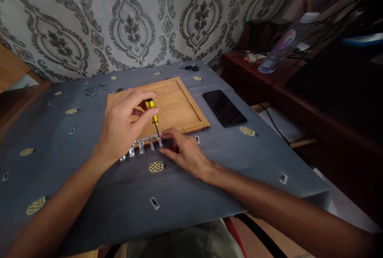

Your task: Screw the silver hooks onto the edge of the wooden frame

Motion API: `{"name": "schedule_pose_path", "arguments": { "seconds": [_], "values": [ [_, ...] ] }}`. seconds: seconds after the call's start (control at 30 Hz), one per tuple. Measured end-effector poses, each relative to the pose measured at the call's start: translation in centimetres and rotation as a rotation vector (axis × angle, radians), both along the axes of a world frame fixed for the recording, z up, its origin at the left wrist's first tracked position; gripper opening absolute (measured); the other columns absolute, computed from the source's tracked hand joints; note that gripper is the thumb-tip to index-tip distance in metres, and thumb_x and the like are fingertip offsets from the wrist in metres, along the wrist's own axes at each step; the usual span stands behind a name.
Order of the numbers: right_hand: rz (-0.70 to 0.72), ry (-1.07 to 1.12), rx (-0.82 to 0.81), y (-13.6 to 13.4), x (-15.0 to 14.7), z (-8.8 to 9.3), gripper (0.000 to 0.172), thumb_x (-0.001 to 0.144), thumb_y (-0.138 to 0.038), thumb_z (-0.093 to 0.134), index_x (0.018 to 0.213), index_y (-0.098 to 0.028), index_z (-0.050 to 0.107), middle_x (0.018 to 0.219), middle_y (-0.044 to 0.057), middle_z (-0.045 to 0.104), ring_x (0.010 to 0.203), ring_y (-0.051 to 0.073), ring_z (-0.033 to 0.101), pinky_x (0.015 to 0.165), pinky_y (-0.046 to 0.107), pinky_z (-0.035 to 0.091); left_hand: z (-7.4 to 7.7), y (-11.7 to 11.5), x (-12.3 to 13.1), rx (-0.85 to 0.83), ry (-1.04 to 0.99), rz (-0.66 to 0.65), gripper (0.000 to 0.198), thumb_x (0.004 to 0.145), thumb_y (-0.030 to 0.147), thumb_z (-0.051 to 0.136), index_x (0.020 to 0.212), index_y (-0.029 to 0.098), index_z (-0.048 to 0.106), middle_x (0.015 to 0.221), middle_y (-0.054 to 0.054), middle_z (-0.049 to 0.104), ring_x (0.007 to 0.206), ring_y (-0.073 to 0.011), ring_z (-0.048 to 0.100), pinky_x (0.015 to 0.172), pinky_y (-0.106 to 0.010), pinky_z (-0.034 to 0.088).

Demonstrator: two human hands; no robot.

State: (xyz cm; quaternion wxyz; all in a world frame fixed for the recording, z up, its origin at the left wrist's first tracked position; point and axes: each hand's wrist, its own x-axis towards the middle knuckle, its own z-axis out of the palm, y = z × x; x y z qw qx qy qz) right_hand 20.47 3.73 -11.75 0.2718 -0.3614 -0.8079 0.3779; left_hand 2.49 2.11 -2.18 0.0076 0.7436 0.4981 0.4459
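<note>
1. Plainly, the most legible writing is on the grey-blue tablecloth [206, 198]: a small white patch [154, 203] near its front edge bears dark capitals that seem to read "OBEY", though blur leaves this unsure.
2. Another white patch [283, 178], towards the right edge, has dark lettering too blurred to make out; yellow pineapple prints lie scattered around.
3. On the reddish-brown furniture to the right stands a clear bottle [277, 48] with a white cap; its label shows red and blue, the wording unreadable.
4. The left hand [119, 124] arches over the near-left part of the wooden panel [169, 102], wrist bent, thumb and forefinger pinching the yellow-and-black handle of a screwdriver [154, 118].
5. The screwdriver tilts slightly, its shaft pointing down to the right end of a metal hook rail [145, 141], which lies along the panel's near edge.
6. The right hand [188, 152] lies low, forefinger at the rail's end and thumb beside the last hook, the two apart; whether they grip it, I cannot tell.
7. A black phone [224, 108] lies flat to the panel's right.
</note>
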Motion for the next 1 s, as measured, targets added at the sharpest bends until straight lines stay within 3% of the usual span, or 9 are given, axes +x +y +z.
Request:
{"name": "schedule_pose_path", "arguments": {
  "seconds": [0.4,0.53,1.0],
  "values": [
    [0.007,0.009,-0.006,0.04,-0.01,0.04,0.033,0.085,-0.021,0.068,0.116,-0.022,0.057,0.117,0.006,0.074,0.071,0.016,0.067,0.071,0.036,0.055,0.10,-0.18,-0.46,-0.044,-0.030,-0.023,0.024,0.088,0.020,0.066,0.110,0.029,0.069,0.101,0.002,0.072,0.074,-0.0101,0.066,0.066,-0.024,0.062],
    [0.002,0.011,0.002,0.02,-0.04,-0.02,0.034,0.085,-0.022,0.069,0.117,-0.024,0.057,0.116,0.006,0.074,0.072,0.017,0.069,0.070,0.035,0.055,-0.06,-0.09,-0.31,-0.023,-0.040,-0.001,0.021,0.088,0.024,0.068,0.107,0.033,0.070,0.094,0.003,0.070,0.072,-0.0110,0.064,0.064,-0.027,0.063],
    [0.004,0.009,-0.017,-0.05,0.01,0.22,0.035,0.084,-0.020,0.069,0.116,-0.023,0.055,0.116,0.004,0.074,0.069,0.016,0.068,0.064,0.033,0.052,0.65,-0.93,0.09,-0.042,-0.014,0.066,0.024,0.088,0.019,0.067,0.108,0.032,0.071,0.099,0.003,0.073,0.080,-0.0124,0.067,0.071,-0.029,0.065]
  ]
}}
